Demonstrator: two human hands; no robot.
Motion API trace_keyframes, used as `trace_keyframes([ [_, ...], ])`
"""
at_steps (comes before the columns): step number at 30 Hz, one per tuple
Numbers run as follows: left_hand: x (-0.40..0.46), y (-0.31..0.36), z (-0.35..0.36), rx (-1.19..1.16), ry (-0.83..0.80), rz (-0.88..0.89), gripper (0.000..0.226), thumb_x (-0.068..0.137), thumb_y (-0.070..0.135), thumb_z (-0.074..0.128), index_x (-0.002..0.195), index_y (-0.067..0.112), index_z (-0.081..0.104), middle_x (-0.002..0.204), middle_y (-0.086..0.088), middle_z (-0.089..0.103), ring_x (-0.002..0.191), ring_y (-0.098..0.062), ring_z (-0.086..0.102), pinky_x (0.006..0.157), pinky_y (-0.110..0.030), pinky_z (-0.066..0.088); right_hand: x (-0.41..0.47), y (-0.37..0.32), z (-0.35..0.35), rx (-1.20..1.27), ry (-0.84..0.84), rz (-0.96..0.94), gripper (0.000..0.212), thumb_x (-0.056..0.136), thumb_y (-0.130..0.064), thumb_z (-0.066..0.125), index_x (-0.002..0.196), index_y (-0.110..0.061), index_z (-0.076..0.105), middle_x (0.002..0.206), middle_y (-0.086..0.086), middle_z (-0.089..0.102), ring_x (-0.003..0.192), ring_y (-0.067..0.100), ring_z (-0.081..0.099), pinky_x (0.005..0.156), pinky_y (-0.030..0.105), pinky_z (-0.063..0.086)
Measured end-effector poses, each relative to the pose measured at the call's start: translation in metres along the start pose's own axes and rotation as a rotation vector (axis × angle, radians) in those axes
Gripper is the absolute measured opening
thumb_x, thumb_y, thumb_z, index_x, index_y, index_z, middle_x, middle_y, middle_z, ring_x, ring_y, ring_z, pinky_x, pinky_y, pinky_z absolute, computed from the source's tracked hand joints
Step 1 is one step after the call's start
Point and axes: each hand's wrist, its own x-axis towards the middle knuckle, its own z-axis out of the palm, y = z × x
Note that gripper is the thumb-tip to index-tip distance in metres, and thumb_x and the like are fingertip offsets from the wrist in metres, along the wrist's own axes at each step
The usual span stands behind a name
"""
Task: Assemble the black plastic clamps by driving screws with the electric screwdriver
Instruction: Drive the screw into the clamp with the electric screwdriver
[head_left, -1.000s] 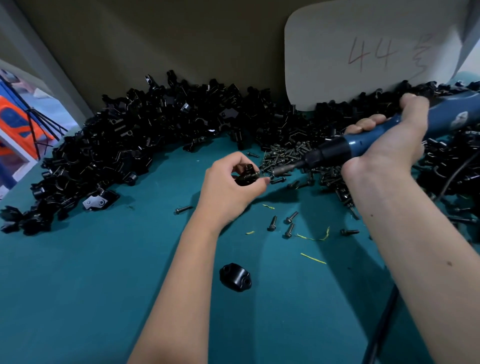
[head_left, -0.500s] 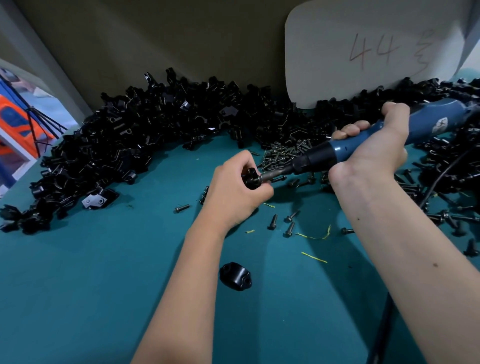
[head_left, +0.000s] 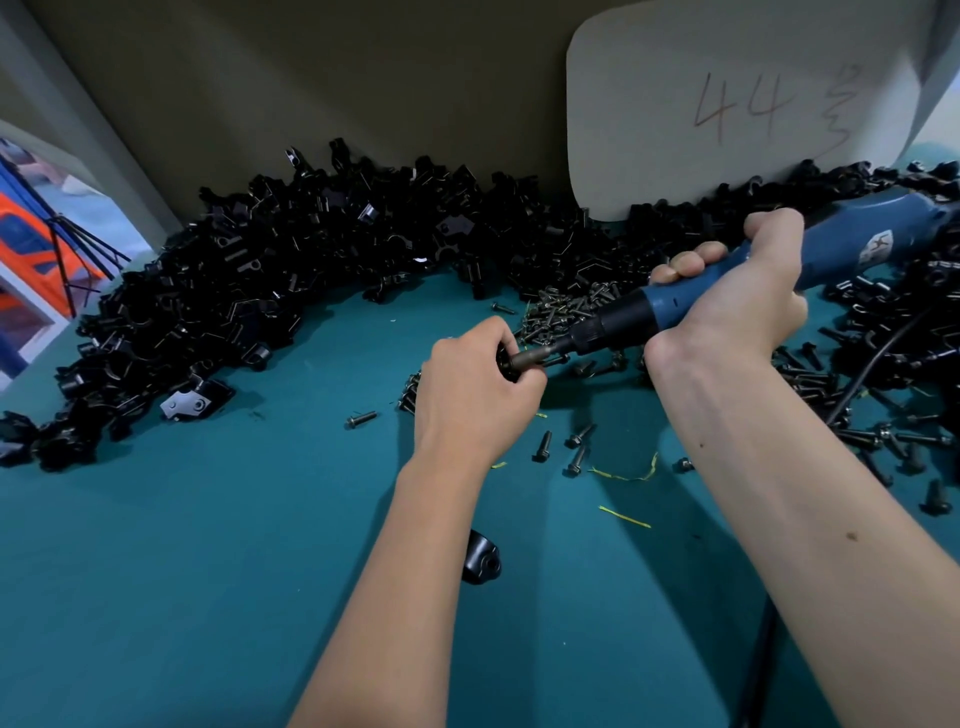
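Screwdriver bit set against a mostly hidden clamp

The clamp (head_left: 505, 358) is clenched in the left hand (head_left: 472, 395); the screwdriver (head_left: 691, 299), cut off at right, is gripped by the right hand (head_left: 737, 306).

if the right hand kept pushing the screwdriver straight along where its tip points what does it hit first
The right hand aims the screwdriver at the clamp held in the left hand; the tip seems already there.

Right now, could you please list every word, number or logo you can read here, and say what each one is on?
"44": handwritten on the pale board leaning behind the pile of black clamps.
A scrawl to the right of the "44": not legible.
A small white logo on the blue electric screwdriver held by the right hand: too small to read.
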Motion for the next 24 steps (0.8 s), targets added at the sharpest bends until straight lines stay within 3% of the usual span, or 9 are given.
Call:
trace_keyframes([
  [6,-0.0009,0.0041,0.0013,0.066,0.041,0.032,0.015,0.077,0.030,0.060,0.072,0.022,0.049,0.063,0.005,0.055,0.054,-0.021,0.049,0.050,-0.032,0.043,-0.0060,-0.0009,0.0045,0.003,-0.068,-0.037,0.022,0.087,-0.008,0.061,0.096,-0.014,0.041,0.059,0.001,0.045,0.046,0.017,0.040,0.052,0.030,0.037],
  [21,-0.0029,0.0033,0.0015,0.133,0.036,0.097,0.023,0.082,0.022,0.060,0.071,0.024,0.040,0.065,0.005,0.049,0.056,-0.017,0.043,0.048,-0.031,0.026,-0.0039,-0.0005,0.0018,-0.013,-0.057,-0.022,0.025,0.088,-0.009,0.061,0.100,-0.013,0.040,0.060,0.001,0.045,0.046,0.017,0.040,0.050,0.029,0.038],
  [24,-0.0026,0.0029,0.0024,0.116,0.031,0.084,0.025,0.083,0.024,0.061,0.071,0.024,0.039,0.064,0.006,0.049,0.055,-0.018,0.043,0.049,-0.031,0.026,-0.0099,-0.0014,0.0058,-0.024,-0.121,-0.069,0.024,0.088,-0.007,0.060,0.100,-0.013,0.041,0.058,0.001,0.044,0.045,0.017,0.040,0.050,0.029,0.037],
])
